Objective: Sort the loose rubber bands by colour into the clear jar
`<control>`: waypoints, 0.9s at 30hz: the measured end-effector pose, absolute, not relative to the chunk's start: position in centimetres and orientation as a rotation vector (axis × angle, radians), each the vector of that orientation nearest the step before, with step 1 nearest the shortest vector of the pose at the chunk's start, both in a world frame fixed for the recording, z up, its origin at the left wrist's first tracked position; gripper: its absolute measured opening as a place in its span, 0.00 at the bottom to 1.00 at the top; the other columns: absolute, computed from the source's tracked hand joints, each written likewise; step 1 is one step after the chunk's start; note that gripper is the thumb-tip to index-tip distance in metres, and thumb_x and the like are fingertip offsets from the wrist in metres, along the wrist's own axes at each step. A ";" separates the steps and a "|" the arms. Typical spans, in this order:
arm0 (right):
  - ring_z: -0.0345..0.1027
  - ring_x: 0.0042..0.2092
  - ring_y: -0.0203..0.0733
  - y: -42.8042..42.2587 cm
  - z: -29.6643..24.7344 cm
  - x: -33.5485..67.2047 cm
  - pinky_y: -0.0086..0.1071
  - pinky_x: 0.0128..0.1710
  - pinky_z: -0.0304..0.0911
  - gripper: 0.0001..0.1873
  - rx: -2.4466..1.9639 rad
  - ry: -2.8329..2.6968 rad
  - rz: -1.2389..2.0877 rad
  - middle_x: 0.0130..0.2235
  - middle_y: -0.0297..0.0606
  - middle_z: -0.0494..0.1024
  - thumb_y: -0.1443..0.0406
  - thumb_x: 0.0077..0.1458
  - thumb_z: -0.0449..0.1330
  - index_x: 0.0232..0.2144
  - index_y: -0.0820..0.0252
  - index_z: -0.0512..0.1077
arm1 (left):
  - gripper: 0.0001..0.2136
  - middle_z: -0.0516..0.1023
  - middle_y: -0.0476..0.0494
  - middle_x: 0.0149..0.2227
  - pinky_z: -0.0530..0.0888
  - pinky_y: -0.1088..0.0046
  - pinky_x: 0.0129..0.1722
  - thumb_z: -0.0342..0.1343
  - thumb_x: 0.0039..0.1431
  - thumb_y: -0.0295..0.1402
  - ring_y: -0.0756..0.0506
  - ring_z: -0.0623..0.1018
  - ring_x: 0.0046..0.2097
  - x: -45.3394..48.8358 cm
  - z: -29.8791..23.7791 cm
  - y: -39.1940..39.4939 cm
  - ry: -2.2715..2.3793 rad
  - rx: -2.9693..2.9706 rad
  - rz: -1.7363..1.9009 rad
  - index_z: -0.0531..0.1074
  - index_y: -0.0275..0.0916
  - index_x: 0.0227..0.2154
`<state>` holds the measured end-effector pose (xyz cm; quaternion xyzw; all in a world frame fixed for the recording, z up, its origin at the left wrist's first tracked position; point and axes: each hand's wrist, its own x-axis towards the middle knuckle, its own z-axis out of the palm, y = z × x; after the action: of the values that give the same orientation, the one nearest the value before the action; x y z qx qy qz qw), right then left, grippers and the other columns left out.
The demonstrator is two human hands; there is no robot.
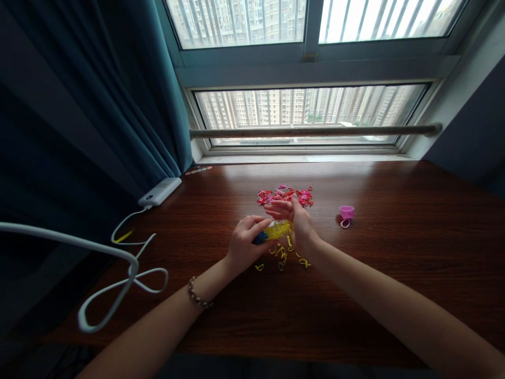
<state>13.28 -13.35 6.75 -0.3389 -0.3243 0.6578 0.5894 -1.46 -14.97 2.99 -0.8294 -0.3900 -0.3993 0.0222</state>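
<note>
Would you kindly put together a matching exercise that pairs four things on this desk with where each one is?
Things: 1 yellow container; 2 pink bands; 3 pink cup; 4 power bank.
Places: A beside the curtain; B right of the right hand, alone; C held in the left hand; D between the hands and the window.
Pairs: 1-C, 2-D, 3-B, 4-A.

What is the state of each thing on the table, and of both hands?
left hand: closed around the small bottle
small bottle: held sideways, yellow bands inside
right hand: open, palm facing the bottle's end
yellow bands: scattered loose on the table under the hands
pink bands: loose heap beyond the hands
pink cup: stands alone, untouched
power bank: cable plugged in
</note>
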 end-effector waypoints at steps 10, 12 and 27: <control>0.70 0.42 0.40 -14.0 7.6 15.5 0.35 0.48 0.60 0.23 -0.686 -0.420 1.693 0.32 0.42 0.78 0.61 0.60 0.40 0.25 0.62 0.70 | 0.18 0.70 0.43 0.39 0.69 0.64 0.43 0.60 0.46 0.38 0.44 0.70 0.41 -1.2 3.4 -15.1 -1.338 -2.543 -1.348 0.68 0.41 0.42; 0.71 0.40 0.39 -14.1 7.7 15.8 0.34 0.48 0.60 0.21 -0.724 -0.436 1.682 0.32 0.42 0.78 0.63 0.60 0.41 0.25 0.62 0.69 | 0.18 0.69 0.43 0.40 0.68 0.65 0.43 0.61 0.46 0.36 0.44 0.70 0.42 -1.2 3.3 -15.1 -1.343 -2.518 -1.489 0.67 0.41 0.41; 0.49 0.57 0.54 -18.5 2.3 16.2 0.44 0.54 0.51 0.23 -1.316 -2.400 0.203 0.53 0.53 0.63 0.55 0.56 0.51 0.47 0.68 0.66 | 0.16 0.70 0.43 0.40 0.69 0.69 0.43 0.54 0.53 0.37 0.47 0.72 0.40 -1.3 3.7 -15.1 -1.329 -2.212 -2.573 0.58 0.41 0.43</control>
<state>16.24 -18.47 2.27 -0.4701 -0.8572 0.0724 0.1973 -1.30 -15.07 3.72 -0.5880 -0.3533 -0.6839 -0.2484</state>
